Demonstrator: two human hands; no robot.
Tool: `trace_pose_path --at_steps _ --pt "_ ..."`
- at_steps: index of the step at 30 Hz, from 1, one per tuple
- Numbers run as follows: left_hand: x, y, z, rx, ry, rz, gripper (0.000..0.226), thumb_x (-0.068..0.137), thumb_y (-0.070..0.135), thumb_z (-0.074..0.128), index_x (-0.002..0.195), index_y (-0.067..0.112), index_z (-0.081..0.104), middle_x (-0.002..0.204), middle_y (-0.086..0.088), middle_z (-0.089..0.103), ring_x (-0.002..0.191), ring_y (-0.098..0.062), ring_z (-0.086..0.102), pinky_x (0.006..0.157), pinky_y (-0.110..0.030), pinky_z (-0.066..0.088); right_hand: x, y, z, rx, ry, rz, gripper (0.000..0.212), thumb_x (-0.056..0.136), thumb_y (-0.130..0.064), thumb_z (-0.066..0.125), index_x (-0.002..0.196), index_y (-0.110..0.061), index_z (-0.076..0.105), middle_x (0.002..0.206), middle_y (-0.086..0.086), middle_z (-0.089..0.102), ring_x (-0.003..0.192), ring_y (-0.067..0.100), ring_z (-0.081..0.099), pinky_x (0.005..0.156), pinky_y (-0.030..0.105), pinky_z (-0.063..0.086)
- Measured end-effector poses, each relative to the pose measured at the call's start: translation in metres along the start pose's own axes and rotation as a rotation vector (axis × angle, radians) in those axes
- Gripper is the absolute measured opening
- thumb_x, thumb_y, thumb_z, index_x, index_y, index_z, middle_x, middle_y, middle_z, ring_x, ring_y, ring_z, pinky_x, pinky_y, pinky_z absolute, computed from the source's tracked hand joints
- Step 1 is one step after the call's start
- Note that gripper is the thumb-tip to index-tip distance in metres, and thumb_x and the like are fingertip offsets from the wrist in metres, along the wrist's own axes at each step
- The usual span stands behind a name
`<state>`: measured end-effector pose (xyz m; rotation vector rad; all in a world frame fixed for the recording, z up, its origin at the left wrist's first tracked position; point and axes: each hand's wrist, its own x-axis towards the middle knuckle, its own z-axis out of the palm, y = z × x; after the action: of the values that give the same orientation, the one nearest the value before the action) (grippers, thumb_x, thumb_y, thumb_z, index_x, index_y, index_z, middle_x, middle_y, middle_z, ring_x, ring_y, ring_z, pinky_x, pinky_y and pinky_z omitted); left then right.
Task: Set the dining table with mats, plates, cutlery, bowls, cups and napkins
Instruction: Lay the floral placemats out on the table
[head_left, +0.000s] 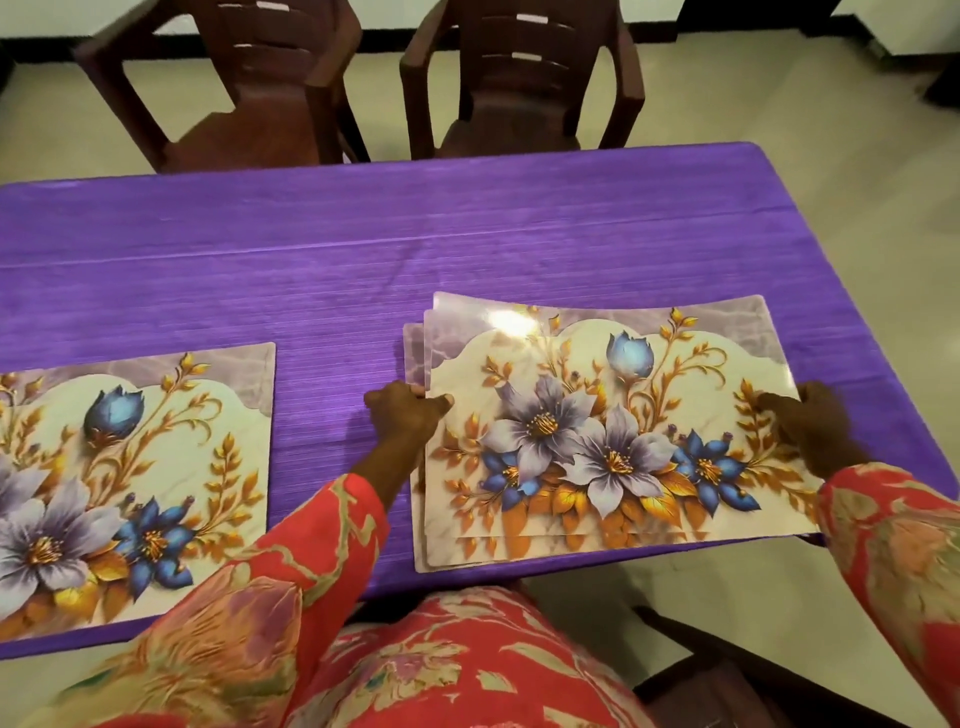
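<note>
Purple ribbed cloth covers the bench (322, 249), which runs from the left edge to a corner at the far right. Beyond its far side stand two dark brown plastic chairs (228, 78), pushed close, on a pale tiled floor (779, 104); a dark skirting runs along the white wall behind them.

One floral mat (130, 467) lies flat on the near left of the bench. A stack of mats (597, 415) with the same flower print sits at the near right, its layers fanned slightly at the left and near edges, the near edge reaching the bench's rim.

Left hand (405, 415) is the grip on the stack's left edge, fingers and thumb pinching the mat edges. Right hand (810, 421) holds the stack's right edge, fingers curled over the top mat. Both sleeves are red and floral.
</note>
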<state>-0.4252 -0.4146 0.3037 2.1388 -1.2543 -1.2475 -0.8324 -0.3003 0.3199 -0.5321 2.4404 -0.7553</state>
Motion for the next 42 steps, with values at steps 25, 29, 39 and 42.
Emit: trace_pose_path --at_steps 25,29,39,42 --pt "0.004 0.010 0.007 -0.063 0.094 -0.102 0.046 0.070 0.037 0.077 0.098 0.005 0.061 0.107 -0.019 0.065 0.103 -0.038 0.059 0.090 -0.049 0.049 -0.014 -0.001 0.021 -0.090 0.129 0.019 0.063 0.069 -0.051 0.059 0.106 0.000 0.061 0.108 0.023 0.063 0.101 0.039 0.059 0.084 0.045 0.048" --pt "-0.008 0.014 0.028 -0.043 0.160 -0.059 0.043 0.071 0.037 0.075 0.096 0.004 0.065 0.103 -0.019 0.067 0.102 -0.038 0.060 0.091 -0.048 0.047 -0.002 -0.003 0.011 -0.103 0.165 -0.038 0.059 0.081 -0.042 0.056 0.113 0.008 0.054 0.120 0.029 0.055 0.112 0.043 0.051 0.091 0.046 0.041" --pt "-0.048 0.029 0.088 -0.078 0.281 -0.029 0.040 0.079 0.025 0.073 0.105 -0.004 0.062 0.113 -0.025 0.060 0.116 -0.036 0.049 0.096 -0.040 0.041 0.039 0.003 -0.029 -0.173 0.195 -0.093 0.062 0.082 -0.046 0.053 0.114 0.006 0.052 0.120 0.029 0.051 0.112 0.044 0.050 0.092 0.048 0.041" --pt "-0.057 0.027 0.094 -0.074 0.296 -0.024 0.038 0.080 0.025 0.072 0.105 -0.003 0.063 0.115 -0.025 0.058 0.115 -0.035 0.048 0.091 -0.036 0.039 0.044 0.008 -0.033 -0.190 0.188 -0.106 0.062 0.083 -0.048 0.051 0.115 0.006 0.052 0.120 0.028 0.052 0.112 0.043 0.050 0.092 0.047 0.041"
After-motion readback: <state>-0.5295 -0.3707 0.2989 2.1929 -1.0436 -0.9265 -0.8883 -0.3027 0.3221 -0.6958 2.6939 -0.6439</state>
